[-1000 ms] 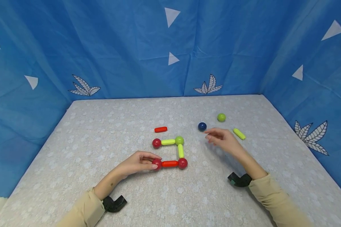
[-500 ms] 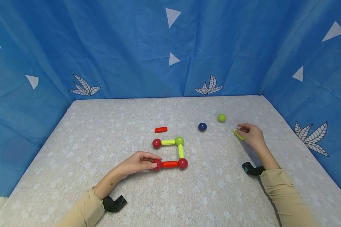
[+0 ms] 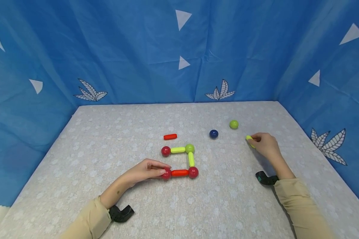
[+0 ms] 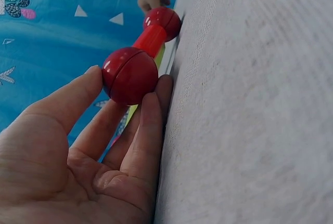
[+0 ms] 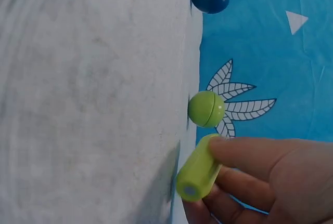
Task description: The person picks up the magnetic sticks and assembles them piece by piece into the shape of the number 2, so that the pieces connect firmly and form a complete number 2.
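Note:
My left hand [image 3: 146,172] holds a red ball [image 4: 130,76] between thumb and fingers at the near left end of a joined chain. From that ball a red rod [image 3: 179,173] runs to a second red ball [image 3: 193,172]. A yellow-green rod [image 3: 191,159] leads up to a green ball [image 3: 189,148], and another yellow-green rod [image 3: 178,150] ends at a third red ball [image 3: 166,151]. The chain's left side is open. At the right, my right hand [image 3: 265,144] pinches a loose yellow-green rod [image 5: 199,169] close over the table, its pale end facing the wrist camera.
A loose red rod [image 3: 170,136] lies behind the chain. Between chain and right hand sit a dark blue ball [image 3: 213,134] and a loose green ball [image 3: 234,124]. The patterned cloth table [image 3: 122,132] ends at a blue curtain [image 3: 137,49].
My right hand has moved right from beside the dark blue ball to the loose yellow-green rod and taken hold of it. My left hand has stayed on the red ball.

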Demonstrator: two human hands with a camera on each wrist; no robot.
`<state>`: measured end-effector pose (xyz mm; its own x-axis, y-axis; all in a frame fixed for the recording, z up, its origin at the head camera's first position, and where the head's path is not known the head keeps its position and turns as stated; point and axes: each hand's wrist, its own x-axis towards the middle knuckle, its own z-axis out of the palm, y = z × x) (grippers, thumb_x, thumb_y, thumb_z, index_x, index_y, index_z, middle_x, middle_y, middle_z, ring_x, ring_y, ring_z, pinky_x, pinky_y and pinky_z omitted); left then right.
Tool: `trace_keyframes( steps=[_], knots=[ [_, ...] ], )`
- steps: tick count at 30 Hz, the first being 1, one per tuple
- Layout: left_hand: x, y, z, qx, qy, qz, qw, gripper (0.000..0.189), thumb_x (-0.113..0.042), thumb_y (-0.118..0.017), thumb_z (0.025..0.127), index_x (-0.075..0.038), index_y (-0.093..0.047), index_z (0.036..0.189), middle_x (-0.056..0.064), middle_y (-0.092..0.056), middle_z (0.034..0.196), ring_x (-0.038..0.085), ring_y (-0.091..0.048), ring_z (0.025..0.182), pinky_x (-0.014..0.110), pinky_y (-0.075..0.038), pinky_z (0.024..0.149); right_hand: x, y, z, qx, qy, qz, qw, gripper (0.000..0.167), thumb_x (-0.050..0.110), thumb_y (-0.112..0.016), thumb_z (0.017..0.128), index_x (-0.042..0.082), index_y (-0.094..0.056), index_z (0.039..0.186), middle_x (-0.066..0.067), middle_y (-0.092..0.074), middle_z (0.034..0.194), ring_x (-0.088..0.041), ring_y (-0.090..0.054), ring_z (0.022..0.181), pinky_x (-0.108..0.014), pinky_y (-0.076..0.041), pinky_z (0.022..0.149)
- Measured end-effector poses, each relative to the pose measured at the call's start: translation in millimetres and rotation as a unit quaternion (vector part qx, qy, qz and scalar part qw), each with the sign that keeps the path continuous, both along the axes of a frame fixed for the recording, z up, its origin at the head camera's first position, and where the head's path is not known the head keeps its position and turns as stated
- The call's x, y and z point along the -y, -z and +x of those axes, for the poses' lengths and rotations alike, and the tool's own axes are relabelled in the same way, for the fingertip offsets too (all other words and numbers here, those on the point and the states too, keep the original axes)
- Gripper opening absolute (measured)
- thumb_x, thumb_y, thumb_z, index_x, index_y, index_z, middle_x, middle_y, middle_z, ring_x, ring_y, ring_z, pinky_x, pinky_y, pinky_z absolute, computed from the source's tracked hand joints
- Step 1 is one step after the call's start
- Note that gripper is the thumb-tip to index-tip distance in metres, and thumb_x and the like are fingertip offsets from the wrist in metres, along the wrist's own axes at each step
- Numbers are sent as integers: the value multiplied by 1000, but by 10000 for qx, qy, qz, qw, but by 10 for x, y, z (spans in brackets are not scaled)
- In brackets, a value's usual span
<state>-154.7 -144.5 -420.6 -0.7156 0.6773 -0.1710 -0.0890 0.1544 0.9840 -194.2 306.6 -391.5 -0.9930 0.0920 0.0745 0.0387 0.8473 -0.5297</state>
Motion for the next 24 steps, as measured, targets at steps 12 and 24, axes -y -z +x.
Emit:
trace_keyframes(
  steps=[12,24],
  knots=[
    [-19,-17,-6,96,-42,-6,9999,35,-15,-63,91,4,-61,120,13,-65,109,23,-62,98,33,-48,84,251,-200,63,727,-442,-2995,9503,54,27,-56,96,-15,-45,127,-11,-61,103,-4,-60,79,-30,-51,78],
    [-133,-26,-106,-216,-220,-253,9992,34,-14,-67,88,2,-64,117,10,-66,109,18,-61,97,30,-46,83,885,-77,447,1989,-1537,-4963,8309,39,13,-57,95,-15,-48,120,-12,-66,101,-19,-64,90,-34,-49,82]
  ],
)
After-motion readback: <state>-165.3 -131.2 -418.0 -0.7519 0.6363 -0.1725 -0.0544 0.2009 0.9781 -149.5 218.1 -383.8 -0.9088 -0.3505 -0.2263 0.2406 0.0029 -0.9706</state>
